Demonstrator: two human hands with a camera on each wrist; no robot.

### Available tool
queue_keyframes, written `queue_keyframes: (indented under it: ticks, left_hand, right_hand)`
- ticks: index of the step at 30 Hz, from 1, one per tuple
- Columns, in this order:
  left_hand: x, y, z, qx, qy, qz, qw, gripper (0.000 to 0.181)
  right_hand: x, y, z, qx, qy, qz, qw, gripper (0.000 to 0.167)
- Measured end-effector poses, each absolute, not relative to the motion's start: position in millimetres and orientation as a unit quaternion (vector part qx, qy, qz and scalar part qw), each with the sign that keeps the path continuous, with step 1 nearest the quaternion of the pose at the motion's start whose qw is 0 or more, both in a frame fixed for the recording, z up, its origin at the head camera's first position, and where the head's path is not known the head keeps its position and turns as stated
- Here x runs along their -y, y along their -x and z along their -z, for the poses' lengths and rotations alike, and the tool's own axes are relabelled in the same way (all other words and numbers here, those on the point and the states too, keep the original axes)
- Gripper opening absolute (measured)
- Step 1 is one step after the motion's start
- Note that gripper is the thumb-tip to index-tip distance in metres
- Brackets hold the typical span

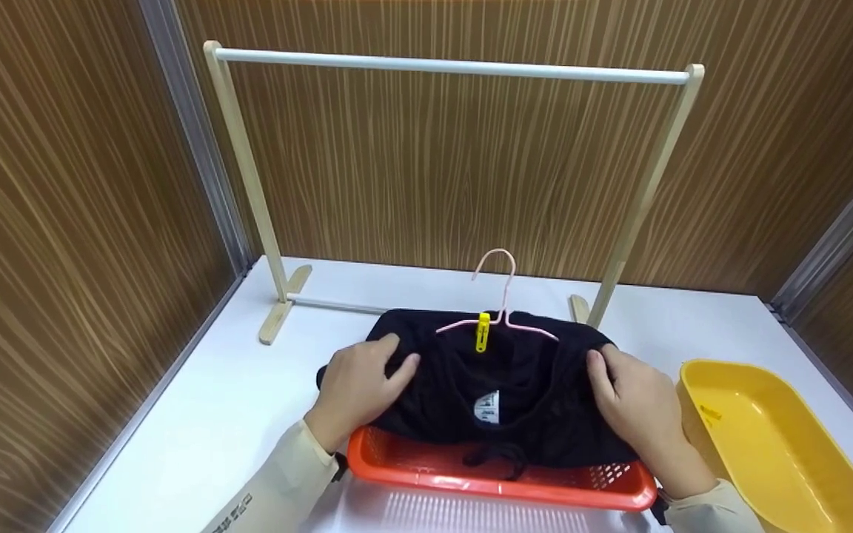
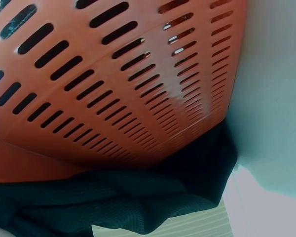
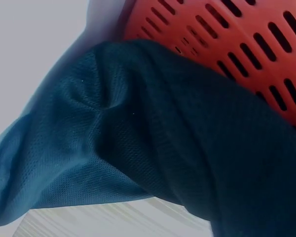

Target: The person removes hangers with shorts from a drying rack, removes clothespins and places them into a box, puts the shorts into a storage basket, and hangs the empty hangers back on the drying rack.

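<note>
A black garment point(image 1: 426, 385) with a white label point(image 1: 487, 407) is spread over a red slotted basket point(image 1: 441, 481). My left hand point(image 1: 360, 381) grips its left side, thumb on top. On the opposite side my right hand point(image 1: 637, 396) pinches the cloth between thumb and fingers. A pink hanger point(image 1: 508, 296) lies at the garment's upper edge, hook upward, its arms over the cloth. Clipped beside the hook's base is a yellow clothespin point(image 1: 483, 333). Dark cloth point(image 2: 123, 202) hangs by the basket in the left wrist view, and folds of it point(image 3: 153, 128) fill the right wrist view.
Behind the basket stands a rack with wooden posts point(image 1: 249, 170) and a white top rail point(image 1: 456, 66). At the right is a yellow tub point(image 1: 774, 444) with small yellow pieces point(image 1: 709, 414) inside. Wood-patterned panels point(image 1: 434, 178) enclose the white table point(image 1: 226, 392).
</note>
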State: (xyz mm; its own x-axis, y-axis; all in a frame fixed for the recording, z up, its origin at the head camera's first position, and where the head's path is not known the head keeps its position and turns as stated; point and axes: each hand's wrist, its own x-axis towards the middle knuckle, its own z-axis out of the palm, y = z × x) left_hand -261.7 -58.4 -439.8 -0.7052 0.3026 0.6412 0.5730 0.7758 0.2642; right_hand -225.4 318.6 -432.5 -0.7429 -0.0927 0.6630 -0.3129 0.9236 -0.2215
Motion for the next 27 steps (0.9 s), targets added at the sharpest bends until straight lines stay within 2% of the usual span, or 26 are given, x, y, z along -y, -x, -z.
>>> queue_keyframes:
  ticks: [27]
  left_hand:
    - [59.8, 262.2, 438.6, 0.895, 0.248, 0.226, 0.294, 0.038]
  right_hand:
    - [-317.9, 224.3, 430.7, 0.925, -0.104, -0.155, 0.332, 0.033]
